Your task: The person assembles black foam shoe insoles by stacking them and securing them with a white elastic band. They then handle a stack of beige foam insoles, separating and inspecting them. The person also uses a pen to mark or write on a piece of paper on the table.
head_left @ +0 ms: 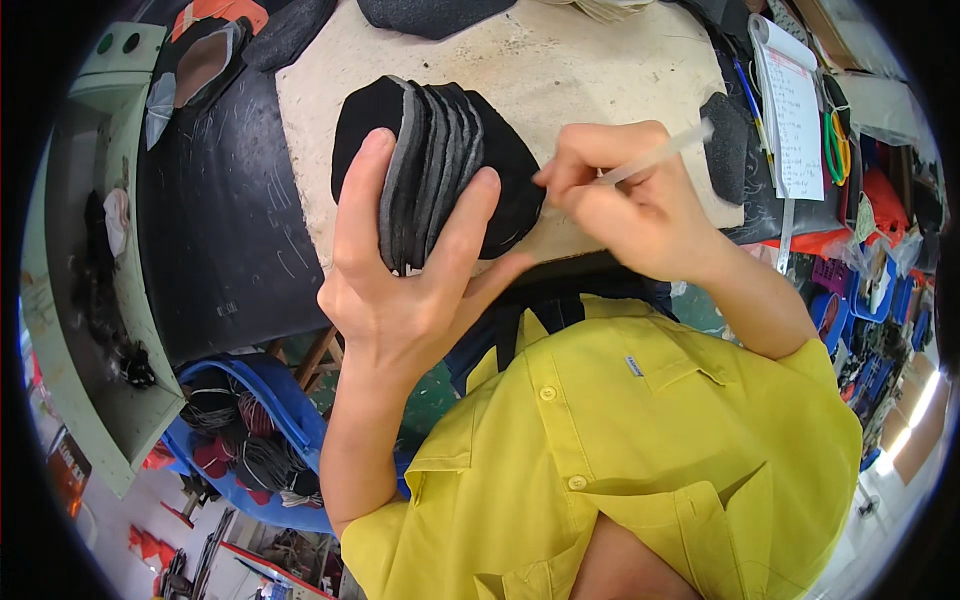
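My left hand point(395, 305) grips a fanned stack of black fabric pieces point(455, 150), its fingers spread across their grey layered edges. The pieces lean over one another, with a wide black face showing at each side of the fan. Closed in a pinch, my right hand point(635, 210) holds a thin whitish, pen-like stick point(662, 155) that slants up past the knuckles. The fingertips of that hand are at the right edge of the stack; whether they touch it I cannot tell. The lower end of the stick is hidden. Beneath both hands lies a pale work board point(600, 60).
The board rests on a black tabletop point(225, 240). More dark pieces point(727, 150) lie at its right and far edges. A notepad point(795, 125) and green-and-yellow-handled scissors point(836, 145) are at the right. On the left stand a grey-green metal trough point(140, 330) and a blue basket point(285, 400) of bundled pieces.
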`<state>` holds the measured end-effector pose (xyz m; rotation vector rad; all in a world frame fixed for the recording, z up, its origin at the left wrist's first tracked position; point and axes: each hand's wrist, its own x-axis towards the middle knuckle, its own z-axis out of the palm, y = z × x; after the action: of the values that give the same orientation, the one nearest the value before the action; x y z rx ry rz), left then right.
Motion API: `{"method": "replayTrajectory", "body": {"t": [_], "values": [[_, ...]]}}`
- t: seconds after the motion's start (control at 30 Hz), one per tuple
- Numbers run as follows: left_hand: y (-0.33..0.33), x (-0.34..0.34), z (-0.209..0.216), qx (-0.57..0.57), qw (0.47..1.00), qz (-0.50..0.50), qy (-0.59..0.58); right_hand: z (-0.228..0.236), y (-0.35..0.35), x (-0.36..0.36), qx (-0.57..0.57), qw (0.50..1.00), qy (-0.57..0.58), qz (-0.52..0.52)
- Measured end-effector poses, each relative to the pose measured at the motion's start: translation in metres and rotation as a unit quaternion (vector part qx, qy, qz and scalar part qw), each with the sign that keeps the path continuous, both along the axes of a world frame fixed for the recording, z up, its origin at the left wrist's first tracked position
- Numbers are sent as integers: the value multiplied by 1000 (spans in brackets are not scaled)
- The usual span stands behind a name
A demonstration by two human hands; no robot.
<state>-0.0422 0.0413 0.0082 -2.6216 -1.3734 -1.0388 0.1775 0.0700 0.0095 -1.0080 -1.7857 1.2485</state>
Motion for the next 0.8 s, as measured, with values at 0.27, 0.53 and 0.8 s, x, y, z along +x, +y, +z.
{"method": "replayTrajectory", "body": {"t": [0.27, 0.53, 0.8], "values": [[10, -1, -4, 90, 996, -7, 25, -6, -7, -18, 7, 999, 5, -51], [2, 7, -4, 67, 996, 33, 56, -5, -7, 8, -66, 992, 83, -68], [1, 3, -1, 18, 1000, 18, 8, -14, -15, -18, 28, 998, -42, -47]]}}
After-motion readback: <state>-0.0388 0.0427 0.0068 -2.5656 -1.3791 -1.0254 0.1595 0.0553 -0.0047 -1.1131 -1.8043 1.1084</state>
